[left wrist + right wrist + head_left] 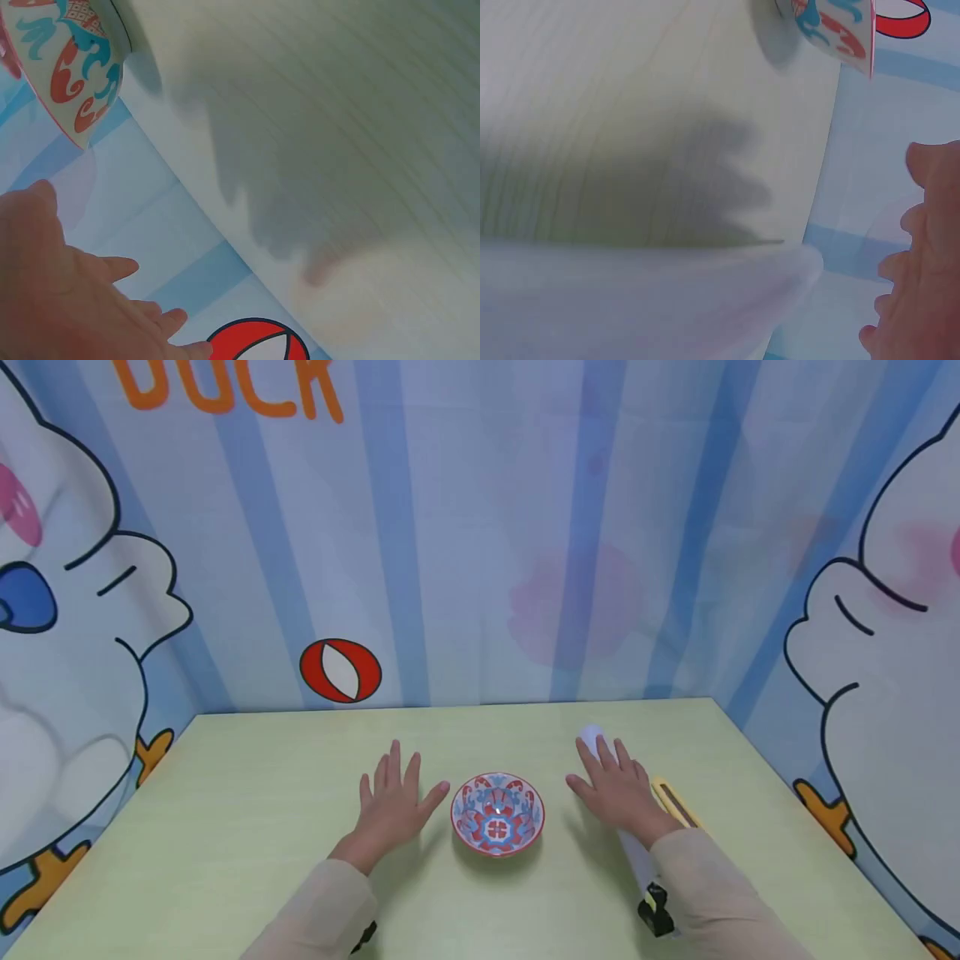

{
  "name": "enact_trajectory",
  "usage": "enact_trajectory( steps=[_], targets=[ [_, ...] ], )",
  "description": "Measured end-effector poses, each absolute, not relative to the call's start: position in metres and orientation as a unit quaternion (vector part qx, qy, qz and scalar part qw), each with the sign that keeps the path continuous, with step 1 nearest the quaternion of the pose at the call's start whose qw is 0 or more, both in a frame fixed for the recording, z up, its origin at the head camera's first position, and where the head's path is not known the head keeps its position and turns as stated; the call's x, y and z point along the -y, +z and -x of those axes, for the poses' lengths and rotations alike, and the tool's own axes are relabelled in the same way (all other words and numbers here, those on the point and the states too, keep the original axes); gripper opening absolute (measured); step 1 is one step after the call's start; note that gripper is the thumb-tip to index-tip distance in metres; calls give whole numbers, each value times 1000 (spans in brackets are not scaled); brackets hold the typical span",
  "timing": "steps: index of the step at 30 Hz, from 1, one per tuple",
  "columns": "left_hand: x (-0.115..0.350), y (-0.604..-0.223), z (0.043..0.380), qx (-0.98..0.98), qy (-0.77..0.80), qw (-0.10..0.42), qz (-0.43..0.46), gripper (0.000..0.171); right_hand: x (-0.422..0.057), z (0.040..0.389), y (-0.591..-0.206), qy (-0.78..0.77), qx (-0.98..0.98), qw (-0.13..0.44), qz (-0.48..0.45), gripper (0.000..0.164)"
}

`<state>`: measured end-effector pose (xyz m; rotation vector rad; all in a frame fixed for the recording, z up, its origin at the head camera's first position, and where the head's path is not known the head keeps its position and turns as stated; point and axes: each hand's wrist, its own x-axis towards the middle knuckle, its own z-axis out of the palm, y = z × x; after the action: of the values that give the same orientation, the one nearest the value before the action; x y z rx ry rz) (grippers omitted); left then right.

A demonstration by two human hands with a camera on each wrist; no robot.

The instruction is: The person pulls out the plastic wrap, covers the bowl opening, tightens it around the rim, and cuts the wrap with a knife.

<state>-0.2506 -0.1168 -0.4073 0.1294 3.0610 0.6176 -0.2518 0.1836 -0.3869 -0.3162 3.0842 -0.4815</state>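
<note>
A round bowl (498,814) with a red and blue flower pattern and a red rim stands upright on the pale yellow-green table. My left hand (393,810) is held to its left, palm down, fingers straight and spread, the thumb pointing toward the rim with a small gap. On the other side, my right hand (618,789) is likewise spread and holds nothing. Beneath that hand lies a long, pale lilac-white thing (637,860) with a rounded end; its kind cannot be told. Shadows of fingers fall on the table in both wrist views, where the bowl (79,71) shows partly.
Just right of the right hand lies a yellow, narrow thing (675,802) with a dark slot, partly hidden by the forearm. A black object (656,912) shows beside the right sleeve. A blue striped backdrop (480,568) with printed cartoon figures rises behind the table (262,802).
</note>
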Motion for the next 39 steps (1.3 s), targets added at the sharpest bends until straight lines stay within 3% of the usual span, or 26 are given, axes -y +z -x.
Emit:
enact_trajectory(
  steps=[6, 14, 21, 27, 34, 39],
  targets=[
    [122, -404, 247, -974, 218, -10, -56, 68, -203, 244, -384, -149, -985, 1, 91, 55],
    [137, -403, 233, -973, 207, 14, -100, 54, -234, 227, -393, -191, -977, 40, 85, 43],
    [152, -403, 230, -972, 209, 30, -105, 48, -251, 216, -398, -226, -966, 108, 69, 50],
    [160, -396, 230, -972, 207, 50, -103, 46, -253, 214, -401, -241, -961, 106, 85, 55],
    [164, -395, 227, -969, 211, 71, -105, 49, -249, 212, -403, -204, -971, 115, 49, 73],
    [168, -395, 224, -968, 216, 73, -109, 49, -241, 208, -406, -238, -963, 124, 20, 50]
  ],
)
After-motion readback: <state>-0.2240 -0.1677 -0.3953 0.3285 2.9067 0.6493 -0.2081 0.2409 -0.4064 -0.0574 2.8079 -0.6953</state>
